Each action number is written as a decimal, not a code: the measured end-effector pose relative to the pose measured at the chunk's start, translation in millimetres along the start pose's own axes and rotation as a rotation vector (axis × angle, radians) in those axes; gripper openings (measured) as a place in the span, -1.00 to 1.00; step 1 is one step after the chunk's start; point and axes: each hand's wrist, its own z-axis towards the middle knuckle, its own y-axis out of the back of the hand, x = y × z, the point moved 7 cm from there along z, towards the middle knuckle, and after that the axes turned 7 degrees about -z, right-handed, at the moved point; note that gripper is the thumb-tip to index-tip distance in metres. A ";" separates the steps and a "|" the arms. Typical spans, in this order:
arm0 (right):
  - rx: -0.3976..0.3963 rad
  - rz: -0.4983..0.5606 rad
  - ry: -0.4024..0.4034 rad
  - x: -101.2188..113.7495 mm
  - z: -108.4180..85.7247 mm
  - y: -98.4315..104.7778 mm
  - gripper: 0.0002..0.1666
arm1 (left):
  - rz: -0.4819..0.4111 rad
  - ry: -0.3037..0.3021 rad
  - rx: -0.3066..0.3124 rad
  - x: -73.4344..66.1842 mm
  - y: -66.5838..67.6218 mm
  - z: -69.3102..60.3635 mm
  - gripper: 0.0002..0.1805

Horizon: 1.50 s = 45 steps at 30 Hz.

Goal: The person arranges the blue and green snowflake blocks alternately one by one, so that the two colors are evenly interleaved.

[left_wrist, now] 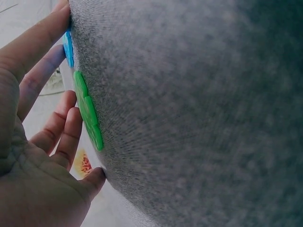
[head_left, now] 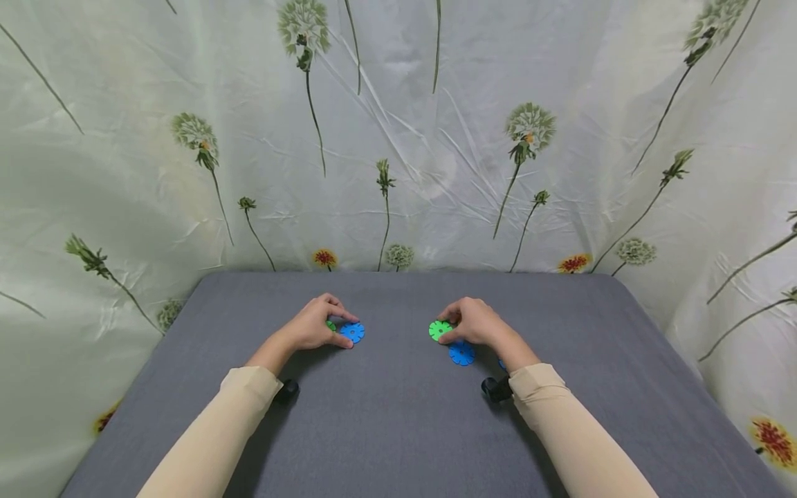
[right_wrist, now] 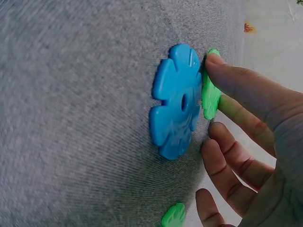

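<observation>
My left hand (head_left: 308,325) has thumb and index finger at opposite edges of a blue interlocking disc (head_left: 353,333), pinching it as it lies on the grey cloth. A green disc (left_wrist: 88,111) lies beneath the same hand, close to its other fingers and partly hidden from above. On the other side, my right hand (head_left: 478,322) pinches a green interlocking disc (head_left: 438,330) between thumb and index finger. Just nearer to me than that disc is a blue one (head_left: 462,353), notched round the rim with a hole in its centre. The remaining right fingers are bent and hold nothing.
Part of another blue disc (head_left: 501,364) shows beside the right wrist. In the right wrist view a further green disc (right_wrist: 173,216) lies at the bottom. The grey-covered table (head_left: 398,429) ends at a flower-printed curtain (head_left: 436,173) behind and at the sides.
</observation>
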 end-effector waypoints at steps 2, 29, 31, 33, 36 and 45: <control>-0.009 0.003 0.000 0.4 0.5 0.7 -0.54 | 0.003 -0.005 -0.004 -0.3 1.0 0.4 -0.52; 0.062 0.100 0.133 6.4 3.1 -4.3 -0.38 | -0.007 -0.007 -0.010 0.8 1.3 -0.1 -0.52; 0.071 0.101 0.138 6.8 2.3 -3.9 -0.38 | -0.011 -0.006 -0.009 1.0 1.4 -0.1 -0.52; 0.077 0.091 0.147 7.9 1.9 -2.9 -0.38 | -0.016 -0.006 -0.009 1.0 1.5 -0.2 -0.52; 0.085 0.083 0.147 9.2 1.8 -2.2 -0.40 | -0.019 -0.005 -0.008 1.3 1.7 -0.2 -0.52; 0.102 0.071 0.152 8.5 2.9 -3.8 -0.43 | -0.028 0.007 -0.008 2.8 0.4 -0.2 -0.52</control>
